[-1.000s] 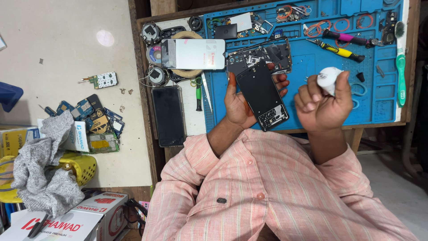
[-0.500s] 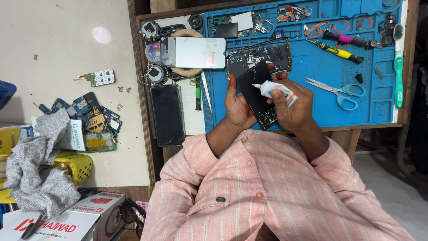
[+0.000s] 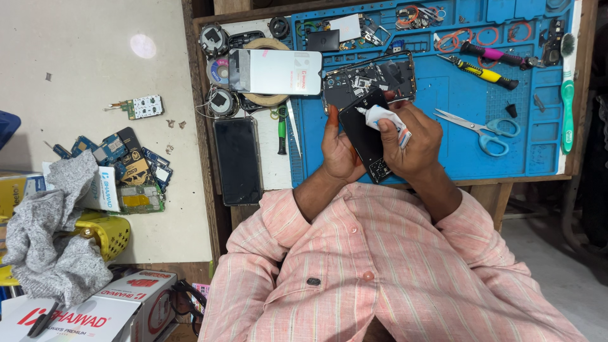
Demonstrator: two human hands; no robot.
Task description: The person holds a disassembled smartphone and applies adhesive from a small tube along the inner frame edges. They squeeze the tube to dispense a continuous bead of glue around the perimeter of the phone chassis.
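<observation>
Head view looks down past the pink striped shirt [image 3: 392, 272] to both hands raised just above the near edge of the bench [image 3: 525, 179]. The left hand [image 3: 337, 147] is wrapped around the dark phone panel [image 3: 364, 134], gripping its left edge and holding it tilted. The right hand [image 3: 415, 140] is closed on a small white glue tube [image 3: 382, 116], which a second ago was held well off to the right and away from the panel; its nozzle now lies across the panel's upper part, touching or nearly touching it, so the tube has come into working contact with the part. Just beyond the hands lies an opened phone body [image 3: 373, 79] on the blue work mat [image 3: 456, 152], close enough to crowd the panel's top corner. To the right rest blue-handled scissors [image 3: 481, 130], farther off a yellow-handled screwdriver [image 3: 484, 75] and a green toothbrush [image 3: 567, 107]. To the left sit a black phone [image 3: 237, 161], green tweezers [image 3: 282, 130] and a white phone back [image 3: 275, 71] over a tape roll.
</observation>
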